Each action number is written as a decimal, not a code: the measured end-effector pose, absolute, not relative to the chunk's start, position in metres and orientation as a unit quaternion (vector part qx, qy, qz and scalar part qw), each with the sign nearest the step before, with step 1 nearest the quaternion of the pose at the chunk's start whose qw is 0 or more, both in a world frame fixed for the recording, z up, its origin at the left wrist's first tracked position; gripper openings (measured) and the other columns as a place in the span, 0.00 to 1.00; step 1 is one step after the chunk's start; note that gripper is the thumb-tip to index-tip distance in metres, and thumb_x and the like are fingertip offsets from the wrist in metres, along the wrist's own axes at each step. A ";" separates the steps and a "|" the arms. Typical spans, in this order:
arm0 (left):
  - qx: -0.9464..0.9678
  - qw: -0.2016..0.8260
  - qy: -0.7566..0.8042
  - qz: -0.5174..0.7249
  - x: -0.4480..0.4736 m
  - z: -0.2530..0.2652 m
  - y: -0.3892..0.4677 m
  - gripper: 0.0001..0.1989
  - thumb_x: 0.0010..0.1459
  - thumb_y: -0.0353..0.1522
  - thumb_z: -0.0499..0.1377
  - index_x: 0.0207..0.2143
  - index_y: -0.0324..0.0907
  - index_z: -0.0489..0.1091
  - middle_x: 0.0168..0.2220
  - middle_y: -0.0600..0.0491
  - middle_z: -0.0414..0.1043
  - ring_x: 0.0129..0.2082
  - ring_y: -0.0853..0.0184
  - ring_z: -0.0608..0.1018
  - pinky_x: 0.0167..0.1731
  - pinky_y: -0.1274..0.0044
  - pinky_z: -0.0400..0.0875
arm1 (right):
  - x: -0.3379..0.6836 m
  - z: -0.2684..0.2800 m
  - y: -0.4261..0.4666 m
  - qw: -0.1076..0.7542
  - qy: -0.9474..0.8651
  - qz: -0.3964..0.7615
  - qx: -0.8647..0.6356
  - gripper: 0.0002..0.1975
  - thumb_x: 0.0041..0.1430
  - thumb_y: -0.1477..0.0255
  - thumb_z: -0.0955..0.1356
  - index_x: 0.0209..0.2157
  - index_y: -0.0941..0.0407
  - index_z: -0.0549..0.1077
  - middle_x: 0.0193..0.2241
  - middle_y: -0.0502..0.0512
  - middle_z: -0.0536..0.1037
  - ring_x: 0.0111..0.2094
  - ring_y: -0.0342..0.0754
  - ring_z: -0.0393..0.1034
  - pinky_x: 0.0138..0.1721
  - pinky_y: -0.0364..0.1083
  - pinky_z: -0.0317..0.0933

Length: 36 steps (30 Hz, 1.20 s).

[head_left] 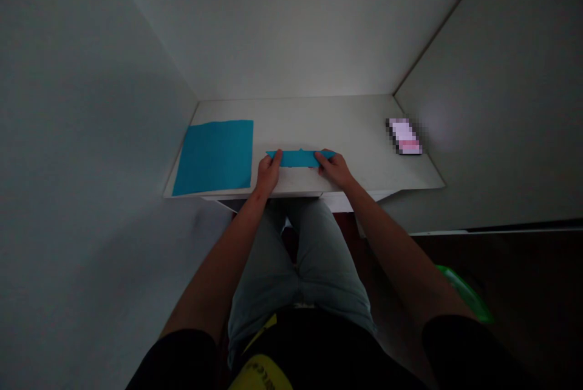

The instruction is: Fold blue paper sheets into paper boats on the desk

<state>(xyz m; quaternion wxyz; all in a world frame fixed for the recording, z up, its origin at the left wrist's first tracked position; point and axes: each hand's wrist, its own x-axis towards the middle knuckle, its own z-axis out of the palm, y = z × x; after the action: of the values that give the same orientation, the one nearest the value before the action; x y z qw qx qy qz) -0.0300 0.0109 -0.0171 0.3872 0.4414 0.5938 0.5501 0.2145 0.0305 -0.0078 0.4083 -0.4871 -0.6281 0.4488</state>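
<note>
Between my two hands a folded piece of blue paper [298, 159] is held level, a long narrow strip with pointed ends and a small tip showing at its upper edge. My left hand [268, 172] pinches its left end, thumb on top. At the right end my right hand [334, 169] grips it, with the thumb over the front and fingers behind. Whether the strip touches the table beneath, I cannot tell. A flat sheet of blue paper [215, 157] lies on the table to the left of my left hand.
The white table [319, 119] stands in a corner, with walls behind and on both sides. A blurred-out phone [406, 136] lies at its right end. Something green [467, 294] is on the dark floor at the lower right.
</note>
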 end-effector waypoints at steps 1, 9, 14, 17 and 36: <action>0.435 0.383 0.586 0.566 -0.030 -0.017 0.012 0.26 0.69 0.54 0.67 0.28 0.44 0.72 0.26 0.54 0.72 0.33 0.63 0.78 0.36 0.74 0.74 | 0.214 -0.009 0.031 0.398 -0.630 0.452 -0.490 0.40 0.62 0.28 0.65 0.25 0.52 0.76 0.18 0.52 0.74 0.24 0.50 0.70 0.34 0.50 0.66; 0.393 0.382 0.571 0.611 -0.027 -0.015 0.010 0.30 0.75 0.58 0.56 0.34 0.43 0.75 0.28 0.52 0.73 0.30 0.65 0.76 0.32 0.76 0.73 | 0.214 -0.020 0.035 0.411 -0.616 0.437 -0.510 0.47 0.67 0.27 0.56 0.39 0.53 0.85 0.20 0.53 0.74 0.26 0.53 0.73 0.36 0.52 0.69; 0.366 0.410 0.570 0.611 -0.025 -0.010 0.007 0.30 0.75 0.59 0.54 0.40 0.44 0.75 0.25 0.56 0.68 0.23 0.68 0.73 0.23 0.78 0.69 | 0.216 -0.018 0.031 0.451 -0.648 0.396 -0.469 0.33 0.66 0.36 0.69 0.54 0.49 0.83 0.26 0.49 0.74 0.26 0.48 0.66 0.30 0.49 0.64; 0.369 0.402 0.570 0.614 -0.024 -0.007 0.008 0.30 0.76 0.59 0.53 0.40 0.44 0.75 0.23 0.58 0.67 0.21 0.69 0.72 0.23 0.78 0.68 | 0.217 -0.018 0.030 0.461 -0.665 0.367 -0.458 0.28 0.64 0.42 0.74 0.50 0.50 0.83 0.26 0.48 0.74 0.27 0.48 0.66 0.31 0.48 0.62; 0.455 0.374 0.529 0.611 -0.023 -0.010 0.005 0.30 0.73 0.62 0.54 0.41 0.45 0.73 0.37 0.51 0.79 0.27 0.69 0.77 0.32 0.74 0.74 | 0.255 0.002 -0.013 0.289 -0.814 0.228 -0.448 0.16 0.77 0.61 0.66 0.54 0.48 0.84 0.48 0.60 0.87 0.41 0.55 0.80 0.49 0.54 0.73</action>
<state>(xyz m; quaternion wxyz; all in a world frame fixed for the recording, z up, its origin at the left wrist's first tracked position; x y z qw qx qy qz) -0.0232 0.0054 -0.0100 0.3742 0.4554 0.5286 0.6108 0.2552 -0.0127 0.0016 0.2888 -0.4485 -0.8145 0.2284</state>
